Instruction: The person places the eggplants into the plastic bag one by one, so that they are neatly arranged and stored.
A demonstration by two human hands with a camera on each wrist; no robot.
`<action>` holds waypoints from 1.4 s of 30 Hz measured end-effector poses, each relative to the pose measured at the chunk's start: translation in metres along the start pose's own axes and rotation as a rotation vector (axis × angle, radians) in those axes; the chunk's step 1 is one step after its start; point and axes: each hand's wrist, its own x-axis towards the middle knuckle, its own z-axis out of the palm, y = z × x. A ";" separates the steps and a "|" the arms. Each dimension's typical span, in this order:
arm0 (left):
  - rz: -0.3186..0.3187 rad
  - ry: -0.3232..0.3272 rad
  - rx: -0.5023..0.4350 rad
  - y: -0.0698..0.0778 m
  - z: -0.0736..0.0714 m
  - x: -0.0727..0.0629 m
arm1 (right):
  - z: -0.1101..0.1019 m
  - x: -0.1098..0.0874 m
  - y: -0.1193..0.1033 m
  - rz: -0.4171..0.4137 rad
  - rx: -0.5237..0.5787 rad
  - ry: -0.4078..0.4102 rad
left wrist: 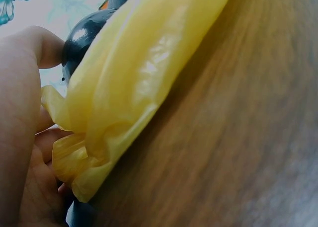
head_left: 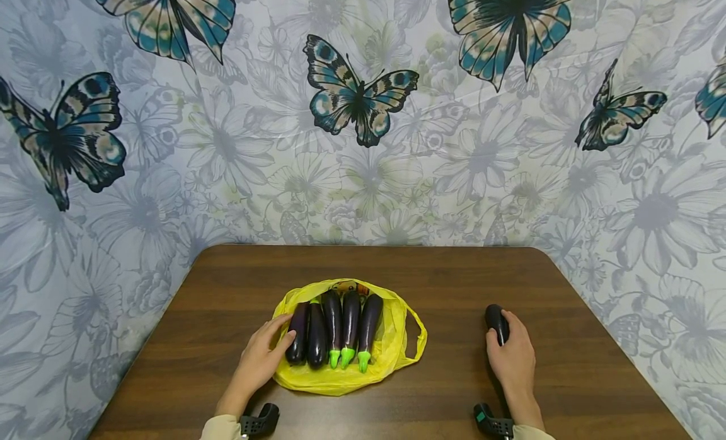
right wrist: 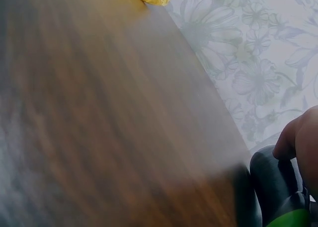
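Observation:
A yellow plastic bag [head_left: 340, 382] lies spread on the table, with several dark purple eggplants [head_left: 350, 320] side by side on it. Three of them point their green stem ends toward the near edge. At the bag's left side, my left hand [head_left: 262, 352] grips the leftmost eggplant [head_left: 297, 345], its thumb across the top. In the left wrist view, bag film [left wrist: 134, 63] covers part of that eggplant [left wrist: 82, 43]. Well to the right of the bag, my right hand [head_left: 513, 355] holds a single eggplant [head_left: 496, 323]; its green cap [right wrist: 290, 219] shows in the right wrist view.
The brown wooden table [head_left: 431, 270] reaches back to a cloth backdrop [head_left: 374, 194] printed with flowers and butterflies. A looped bag handle [head_left: 421, 339] sticks out toward the right. Both wrists wear black camera mounts [head_left: 262, 421].

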 end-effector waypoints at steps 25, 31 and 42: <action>0.007 0.014 -0.005 -0.001 0.001 0.001 | 0.004 0.000 -0.004 -0.005 0.074 0.056; -0.009 0.002 -0.001 -0.001 0.000 0.001 | 0.003 0.000 -0.004 -0.021 0.088 0.072; -0.013 -0.005 -0.002 -0.001 0.002 0.002 | 0.005 0.000 -0.005 -0.027 0.116 0.077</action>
